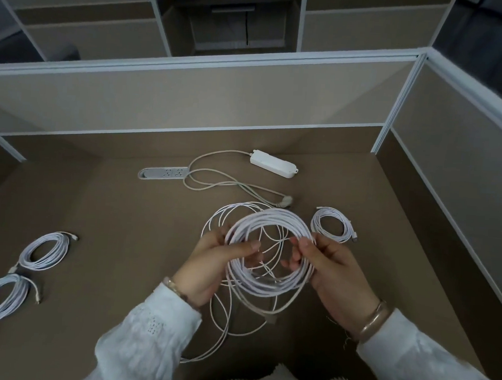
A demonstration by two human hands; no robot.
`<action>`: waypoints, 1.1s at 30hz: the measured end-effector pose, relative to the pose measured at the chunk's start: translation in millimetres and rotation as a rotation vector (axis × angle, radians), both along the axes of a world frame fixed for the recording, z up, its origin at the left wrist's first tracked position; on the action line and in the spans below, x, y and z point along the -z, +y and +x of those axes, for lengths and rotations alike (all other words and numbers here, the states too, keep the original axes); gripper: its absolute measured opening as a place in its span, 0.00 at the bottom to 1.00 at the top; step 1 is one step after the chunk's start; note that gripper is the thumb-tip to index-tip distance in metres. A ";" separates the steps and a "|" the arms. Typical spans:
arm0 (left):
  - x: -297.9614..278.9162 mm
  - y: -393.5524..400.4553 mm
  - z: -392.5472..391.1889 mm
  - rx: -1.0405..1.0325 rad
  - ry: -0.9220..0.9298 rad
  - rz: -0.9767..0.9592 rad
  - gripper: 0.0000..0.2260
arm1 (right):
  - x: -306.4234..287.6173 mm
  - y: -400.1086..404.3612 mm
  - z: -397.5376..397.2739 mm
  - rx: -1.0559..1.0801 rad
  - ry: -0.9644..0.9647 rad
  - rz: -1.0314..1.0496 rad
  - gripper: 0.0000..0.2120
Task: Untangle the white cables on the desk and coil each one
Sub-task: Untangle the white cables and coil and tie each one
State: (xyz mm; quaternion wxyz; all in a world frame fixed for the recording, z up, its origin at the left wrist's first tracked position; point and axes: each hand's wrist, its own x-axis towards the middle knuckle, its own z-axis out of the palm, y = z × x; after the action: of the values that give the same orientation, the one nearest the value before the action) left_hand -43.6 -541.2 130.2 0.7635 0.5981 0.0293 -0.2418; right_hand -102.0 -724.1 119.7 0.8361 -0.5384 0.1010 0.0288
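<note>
I count three finished round coils (pixel 332 224) on the brown surface (pixel 119 211). Both hands' fingers (pixel 248 245) grip a fourth smooth white coil (pixel 269 249), loose strands (pixel 221 320) trailing.

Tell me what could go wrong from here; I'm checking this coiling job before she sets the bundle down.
1. The held coil is kept only by the left hand and right hand at opposite sides; a loosened grip could let the loops spring apart.
2. Loose cable strands lie under and through the coil and may snag or get wound in.
3. Put down carelessly, it might land on the small finished coil or the power strip cord and re-tangle.
</note>
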 end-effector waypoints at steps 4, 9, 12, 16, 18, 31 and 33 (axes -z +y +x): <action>-12.5 10.5 10.7 0.229 -0.094 0.178 0.14 | 12.3 -10.1 -2.0 -0.072 -0.021 -0.052 0.24; -14.5 5.6 13.2 0.304 -0.115 0.286 0.12 | 14.6 -10.7 -2.4 -0.123 0.034 -0.130 0.14; -14.2 5.0 18.1 0.363 -0.146 0.335 0.11 | 10.1 -17.9 2.8 -0.254 0.098 -0.385 0.13; -23.2 -7.4 20.3 0.603 -0.268 0.532 0.09 | -1.8 -18.1 20.3 -0.380 -0.118 -0.797 0.40; -26.3 -15.9 19.8 0.627 -0.288 0.589 0.08 | -7.7 -8.2 28.7 -0.466 -0.187 -0.927 0.34; 20.2 18.2 8.1 0.466 -0.011 0.234 0.25 | -21.7 -20.2 30.7 -0.277 0.180 -0.369 0.07; 24.6 16.6 3.0 0.453 0.007 0.197 0.19 | -20.9 -20.0 29.4 -0.263 0.190 -0.347 0.08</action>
State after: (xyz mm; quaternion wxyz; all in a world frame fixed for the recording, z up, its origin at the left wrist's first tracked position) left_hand -40.5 -524.6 105.6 0.6278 0.6600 -0.0795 -0.4049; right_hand -72.7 -744.1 140.6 0.7068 -0.6776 0.1117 0.1700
